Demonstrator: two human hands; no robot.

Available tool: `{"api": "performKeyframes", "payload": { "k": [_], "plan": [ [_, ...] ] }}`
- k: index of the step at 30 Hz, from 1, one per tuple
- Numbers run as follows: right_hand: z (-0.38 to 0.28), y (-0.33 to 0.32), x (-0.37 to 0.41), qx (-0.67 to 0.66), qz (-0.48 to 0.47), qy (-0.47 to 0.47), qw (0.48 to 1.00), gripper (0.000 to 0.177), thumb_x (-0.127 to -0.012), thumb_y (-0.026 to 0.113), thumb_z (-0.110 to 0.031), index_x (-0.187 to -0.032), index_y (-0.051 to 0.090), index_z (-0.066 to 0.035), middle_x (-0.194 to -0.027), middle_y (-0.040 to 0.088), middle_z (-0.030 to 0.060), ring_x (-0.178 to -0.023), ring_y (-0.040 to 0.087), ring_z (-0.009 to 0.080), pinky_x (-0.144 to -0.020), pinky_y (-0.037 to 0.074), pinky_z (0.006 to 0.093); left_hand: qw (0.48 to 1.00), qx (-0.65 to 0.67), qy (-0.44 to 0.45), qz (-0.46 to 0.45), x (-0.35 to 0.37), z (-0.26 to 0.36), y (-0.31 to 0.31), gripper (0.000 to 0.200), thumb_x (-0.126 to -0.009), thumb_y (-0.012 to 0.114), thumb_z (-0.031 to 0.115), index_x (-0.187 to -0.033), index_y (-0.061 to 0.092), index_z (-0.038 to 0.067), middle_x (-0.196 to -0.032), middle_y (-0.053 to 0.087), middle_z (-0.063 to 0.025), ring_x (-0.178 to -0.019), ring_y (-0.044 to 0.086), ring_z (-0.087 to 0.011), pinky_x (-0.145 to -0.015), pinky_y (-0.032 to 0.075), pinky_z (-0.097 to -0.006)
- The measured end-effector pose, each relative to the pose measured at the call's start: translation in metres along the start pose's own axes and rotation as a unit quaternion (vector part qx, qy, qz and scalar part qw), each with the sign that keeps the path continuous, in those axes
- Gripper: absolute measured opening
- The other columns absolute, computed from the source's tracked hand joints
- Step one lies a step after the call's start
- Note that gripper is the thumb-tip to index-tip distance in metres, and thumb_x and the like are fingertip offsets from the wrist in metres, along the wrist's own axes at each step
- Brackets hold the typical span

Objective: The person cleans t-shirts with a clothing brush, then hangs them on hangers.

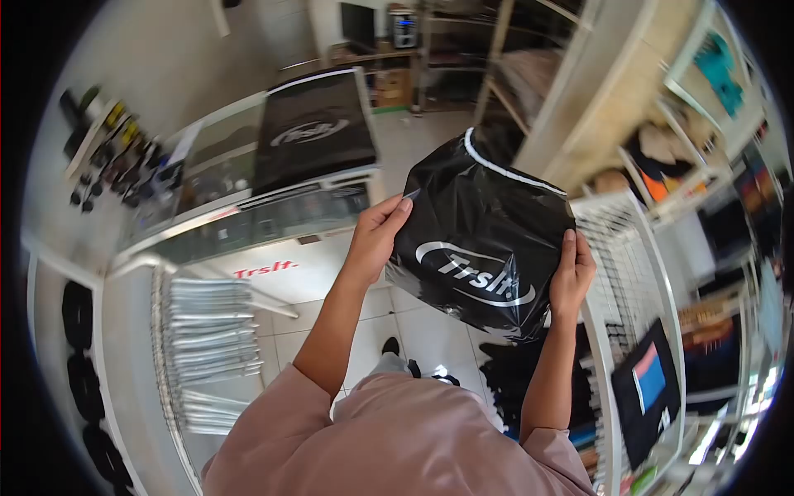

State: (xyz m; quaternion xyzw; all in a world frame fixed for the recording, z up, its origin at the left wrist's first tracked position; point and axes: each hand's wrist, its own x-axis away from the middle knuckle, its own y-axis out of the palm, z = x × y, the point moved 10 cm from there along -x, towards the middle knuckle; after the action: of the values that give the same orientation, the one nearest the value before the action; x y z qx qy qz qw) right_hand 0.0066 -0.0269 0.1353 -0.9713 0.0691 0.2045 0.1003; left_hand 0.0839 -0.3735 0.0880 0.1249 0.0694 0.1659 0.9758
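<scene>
Both hands up holding a black plastic bag [484, 240]: left hand [376, 236] pinching one edge, right hand [572, 277] gripping the other; probably stuffed.

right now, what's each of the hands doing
left hand: closed, pinching the left edge of the black bag.
right hand: closed, gripping the right edge of the same bag.

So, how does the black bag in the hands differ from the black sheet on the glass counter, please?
The bag is crumpled and glossy; the sheet lies flat and smooth. The left hand and right hand hold the bag up; the sheet rests on the counter. Both are black with a white oval logo.
</scene>
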Motion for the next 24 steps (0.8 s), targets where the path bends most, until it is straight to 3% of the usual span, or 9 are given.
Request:
{"api": "performKeyframes", "payload": {
  "k": [4, 7, 9, 13, 15, 16, 19, 20, 24],
  "plan": [
    [-0.023, 0.144, -0.051, -0.079, -0.064, -0.036, 0.994, 0.033, -0.112, 0.060, -0.026, -0.102, 0.068, 0.004, -0.081, 0.049, -0.0070, -0.078, 0.041, 0.0043, -0.066, 0.035, 0.0232, 0.989, -0.038, 0.049, 0.131, -0.037, 0.046, -0.125, 0.038, -0.110, 0.063, 0.024, -0.135, 0.068, -0.004, -0.118, 0.073, -0.0013, -0.105, 0.062, -0.0064, -0.095, 0.048, -0.0232],
    [-0.029, 0.245, -0.086, -0.170, -0.082, -0.017, 0.982, 0.037, -0.111, 0.061, -0.026, -0.117, 0.072, 0.009, -0.093, 0.067, -0.0008, -0.088, 0.053, 0.0063, -0.078, 0.045, 0.0227, 0.985, -0.047, 0.073, 0.152, -0.064, 0.090, -0.192, 0.040, -0.110, 0.062, 0.024, -0.138, 0.066, -0.004, -0.119, 0.074, -0.0031, -0.107, 0.063, -0.0075, -0.097, 0.048, -0.0231],
    [-0.037, 0.307, -0.109, -0.187, -0.143, -0.031, 0.971, 0.041, -0.110, 0.063, -0.026, -0.127, 0.070, 0.010, -0.112, 0.073, 0.0043, -0.103, 0.062, 0.0087, -0.094, 0.047, 0.0230, 0.983, -0.048, 0.090, 0.156, -0.086, 0.112, -0.227, 0.040, -0.110, 0.061, 0.024, -0.139, 0.066, -0.004, -0.120, 0.074, -0.0048, -0.107, 0.064, -0.0098, -0.096, 0.048, -0.0241],
    [-0.060, 0.418, -0.150, -0.178, -0.181, -0.014, 0.967, 0.038, -0.108, 0.064, -0.027, -0.125, 0.071, 0.007, -0.110, 0.075, 0.0051, -0.099, 0.064, 0.0112, -0.092, 0.048, 0.0260, 0.969, -0.101, 0.089, 0.206, -0.157, 0.125, -0.322, 0.038, -0.110, 0.060, 0.026, -0.133, 0.069, -0.003, -0.117, 0.075, -0.0055, -0.102, 0.065, -0.0111, -0.092, 0.050, -0.0264],
    [-0.049, 0.474, -0.175, -0.151, -0.221, -0.010, 0.963, 0.036, -0.108, 0.064, -0.026, -0.121, 0.073, 0.006, -0.108, 0.075, 0.0049, -0.097, 0.064, 0.0119, -0.090, 0.049, 0.0273, 0.964, -0.150, 0.096, 0.199, -0.179, 0.140, -0.340, 0.036, -0.109, 0.060, 0.025, -0.129, 0.071, -0.003, -0.113, 0.076, -0.0057, -0.099, 0.066, -0.0116, -0.090, 0.050, -0.0276],
    [-0.043, 0.503, -0.188, -0.139, -0.240, -0.010, 0.961, 0.035, -0.107, 0.064, -0.026, -0.119, 0.073, 0.005, -0.107, 0.075, 0.0048, -0.096, 0.064, 0.0122, -0.089, 0.049, 0.0280, 0.953, -0.168, 0.115, 0.222, -0.188, 0.147, -0.351, 0.033, -0.108, 0.062, 0.025, -0.117, 0.075, -0.004, -0.103, 0.077, -0.0053, -0.092, 0.066, -0.0119, -0.084, 0.052, -0.0296],
    [-0.016, 0.567, -0.213, -0.076, -0.235, -0.008, 0.969, 0.034, -0.102, 0.067, -0.030, -0.116, 0.076, 0.000, -0.099, 0.078, 0.0118, -0.094, 0.071, 0.0189, -0.089, 0.052, 0.0329, 0.930, -0.247, 0.084, 0.260, -0.233, 0.124, -0.416, 0.036, -0.103, 0.068, 0.032, -0.107, 0.078, -0.003, -0.092, 0.077, -0.0078, -0.084, 0.067, -0.0149, -0.079, 0.053, -0.0331],
    [-0.005, 0.581, -0.220, -0.027, -0.223, -0.015, 0.974, 0.038, -0.099, 0.070, -0.037, -0.115, 0.078, -0.003, -0.101, 0.079, 0.0146, -0.098, 0.075, 0.0265, -0.090, 0.054, 0.0378, 0.913, -0.288, 0.066, 0.282, -0.238, 0.111, -0.432, 0.037, -0.101, 0.070, 0.034, -0.104, 0.078, -0.002, -0.090, 0.077, -0.0093, -0.083, 0.068, -0.0177, -0.078, 0.053, -0.0349],
    [0.030, 0.618, -0.212, 0.120, -0.243, -0.015, 0.962, 0.045, -0.094, 0.072, -0.045, -0.115, 0.079, -0.006, -0.109, 0.078, 0.0186, -0.109, 0.074, 0.0368, -0.097, 0.055, 0.0441, 0.838, -0.426, -0.007, 0.341, -0.247, 0.072, -0.473, 0.041, -0.093, 0.077, 0.042, -0.096, 0.078, 0.001, -0.090, 0.077, -0.0144, -0.084, 0.073, -0.0290, -0.076, 0.054, -0.0413]
  ]
}}
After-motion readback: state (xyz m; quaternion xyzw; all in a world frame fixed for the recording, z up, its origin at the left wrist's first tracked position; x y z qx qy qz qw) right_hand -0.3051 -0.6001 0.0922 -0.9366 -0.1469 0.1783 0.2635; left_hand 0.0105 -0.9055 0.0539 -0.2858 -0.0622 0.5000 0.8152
